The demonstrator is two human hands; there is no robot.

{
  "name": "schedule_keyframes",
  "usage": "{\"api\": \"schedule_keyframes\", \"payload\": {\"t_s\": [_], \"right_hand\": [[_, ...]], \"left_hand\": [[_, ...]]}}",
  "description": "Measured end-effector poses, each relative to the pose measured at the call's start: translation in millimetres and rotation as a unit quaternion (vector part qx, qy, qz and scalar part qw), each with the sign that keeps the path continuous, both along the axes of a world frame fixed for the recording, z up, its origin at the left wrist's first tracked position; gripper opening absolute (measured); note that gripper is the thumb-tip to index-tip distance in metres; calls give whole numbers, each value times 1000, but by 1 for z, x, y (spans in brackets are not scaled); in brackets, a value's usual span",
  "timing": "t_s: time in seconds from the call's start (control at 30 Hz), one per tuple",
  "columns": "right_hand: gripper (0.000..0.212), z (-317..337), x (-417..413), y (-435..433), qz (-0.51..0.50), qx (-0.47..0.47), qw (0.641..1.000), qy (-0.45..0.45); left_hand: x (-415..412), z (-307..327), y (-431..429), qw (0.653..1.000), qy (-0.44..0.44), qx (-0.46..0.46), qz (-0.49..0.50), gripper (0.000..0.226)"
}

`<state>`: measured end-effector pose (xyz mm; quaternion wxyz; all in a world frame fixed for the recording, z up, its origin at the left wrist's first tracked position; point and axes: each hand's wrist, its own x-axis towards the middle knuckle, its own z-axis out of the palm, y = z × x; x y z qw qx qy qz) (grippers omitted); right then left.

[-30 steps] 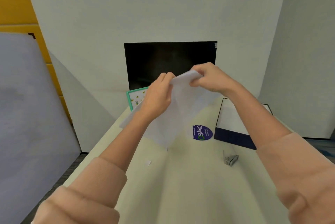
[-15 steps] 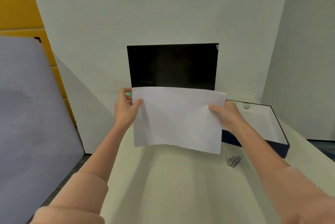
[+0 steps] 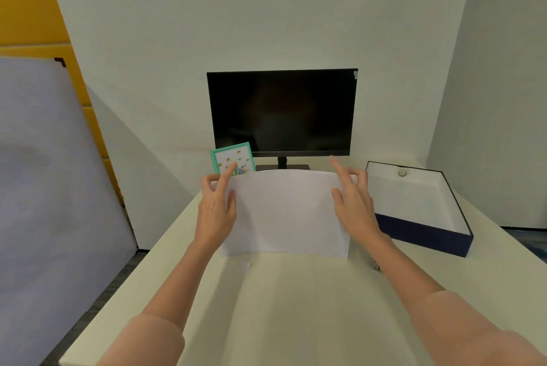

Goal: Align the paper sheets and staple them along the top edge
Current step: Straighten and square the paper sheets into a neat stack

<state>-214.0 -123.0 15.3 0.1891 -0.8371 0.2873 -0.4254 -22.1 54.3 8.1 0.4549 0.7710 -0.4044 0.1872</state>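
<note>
White paper sheets (image 3: pixel 285 211) stand on their lower edge on the pale table (image 3: pixel 296 306), bowed slightly towards me. My left hand (image 3: pixel 216 208) holds the stack's left side, thumb in front and forefinger raised behind. On the right side my right hand (image 3: pixel 353 202) grips it with the thumb in front and the fingers spread. A small metal stapler (image 3: pixel 375 265) lies on the table just right of the sheets' lower right corner, mostly hidden behind my right forearm.
A dark monitor (image 3: pixel 282 112) stands at the back of the table. A green-framed picture (image 3: pixel 233 162) leans by its left foot. An open navy box with a white inside (image 3: pixel 420 205) sits at the right. A small paper scrap (image 3: pixel 245 266) lies below the sheets.
The sheets went from crumpled between both hands held high, to spread flat in the air, to standing on the table. Both hands moved down and shifted along the side edges.
</note>
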Motion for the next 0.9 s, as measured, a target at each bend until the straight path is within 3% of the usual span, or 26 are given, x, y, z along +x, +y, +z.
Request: {"api": "schedule_keyframes", "payload": {"t_s": [0.1, 0.5, 0.63, 0.77, 0.9], "right_hand": [[46, -1, 0, -2, -9, -1, 1000, -7], [49, 4, 6, 3, 9, 25, 999, -24], [41, 6, 8, -2, 12, 57, 998, -18], [35, 10, 12, -5, 30, 65, 997, -41], [36, 13, 15, 2, 56, 70, 994, -63]], "left_hand": [[0, -1, 3, 1000, -21, -4, 22, 57], [-4, 5, 7, 998, -49, -19, 31, 50], [-1, 6, 5, 998, -40, -8, 53, 42], [-10, 10, -10, 977, -152, 29, 149, 60], [-49, 37, -47, 954, -273, 112, 55, 80]]}}
